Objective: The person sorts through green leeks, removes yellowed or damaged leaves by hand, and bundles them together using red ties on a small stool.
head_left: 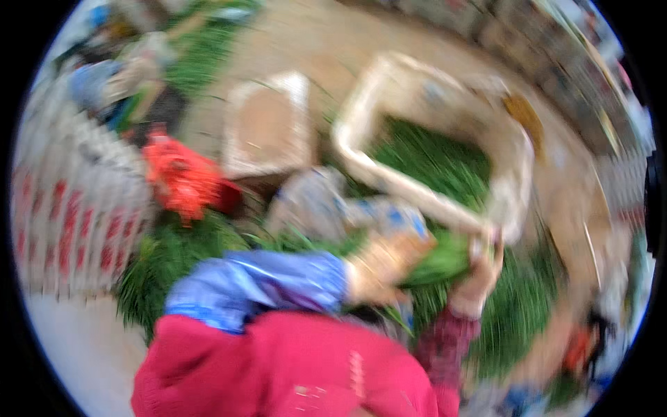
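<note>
The whole picture is smeared by motion. My left hand (389, 270), below a shiny blue sleeve cover, is closed on a bunch of long thin green leaves (445, 263). At the other end of this bunch is my right hand (481, 272), with its fingertips up by the near rim of a large whitish foam tub (410, 189). Blur hides whether its fingers grip the leaves. Inside the tub lies a heap of more such leaves (438, 156). A pale plastic bag (309, 203) with blue marks lies just beyond my left hand.
Loose greens lie at left (174, 260) and right (521, 306). Left of the tub are a whitish foam box (266, 125) with a brown inside and a bright red bag (177, 174). White slats (76, 215) with red marks line the left side. A stone wall (542, 55) runs behind.
</note>
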A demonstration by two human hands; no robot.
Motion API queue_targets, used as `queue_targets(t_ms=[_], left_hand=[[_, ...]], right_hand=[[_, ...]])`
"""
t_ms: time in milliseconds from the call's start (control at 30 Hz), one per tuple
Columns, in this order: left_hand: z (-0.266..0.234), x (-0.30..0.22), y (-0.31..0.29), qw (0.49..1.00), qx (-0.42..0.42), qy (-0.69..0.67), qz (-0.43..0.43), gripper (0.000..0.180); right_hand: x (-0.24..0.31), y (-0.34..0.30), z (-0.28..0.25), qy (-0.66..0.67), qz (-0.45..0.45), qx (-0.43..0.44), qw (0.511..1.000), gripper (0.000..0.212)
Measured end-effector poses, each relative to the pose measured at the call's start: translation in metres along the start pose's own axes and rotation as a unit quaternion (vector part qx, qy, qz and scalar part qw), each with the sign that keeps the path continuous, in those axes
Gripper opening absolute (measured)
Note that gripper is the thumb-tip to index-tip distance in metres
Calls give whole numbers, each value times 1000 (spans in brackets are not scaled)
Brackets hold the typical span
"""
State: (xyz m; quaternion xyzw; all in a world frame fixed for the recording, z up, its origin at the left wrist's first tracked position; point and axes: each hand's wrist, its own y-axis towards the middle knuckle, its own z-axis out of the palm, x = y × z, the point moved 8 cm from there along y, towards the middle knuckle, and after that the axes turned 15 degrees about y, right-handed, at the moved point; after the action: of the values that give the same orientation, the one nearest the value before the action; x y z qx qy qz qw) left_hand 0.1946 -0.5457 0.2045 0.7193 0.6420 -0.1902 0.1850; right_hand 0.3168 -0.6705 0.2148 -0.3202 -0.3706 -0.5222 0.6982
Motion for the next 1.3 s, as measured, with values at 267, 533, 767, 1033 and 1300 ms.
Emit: queue_targets(t_ms=[267,533,767,1033,1300], left_hand=[[4,168,-62,961,108,193,-163,97],[-76,175,-9,992,72,105,-24,85],[-180,75,45,977,-64,-107,170,106],[-97,13,99,822,67,-555,109,73],[-53,58,73,667,-40,-738,89,70]], right_hand=[[259,42,37,-169,-318,95,928,29],[274,95,52,-541,-362,117,750,25],[162,58,132,-382,2,282,880,33],[89,31,215,-150,-40,330,931,20],[33,36,240,-307,-103,323,889,28]])
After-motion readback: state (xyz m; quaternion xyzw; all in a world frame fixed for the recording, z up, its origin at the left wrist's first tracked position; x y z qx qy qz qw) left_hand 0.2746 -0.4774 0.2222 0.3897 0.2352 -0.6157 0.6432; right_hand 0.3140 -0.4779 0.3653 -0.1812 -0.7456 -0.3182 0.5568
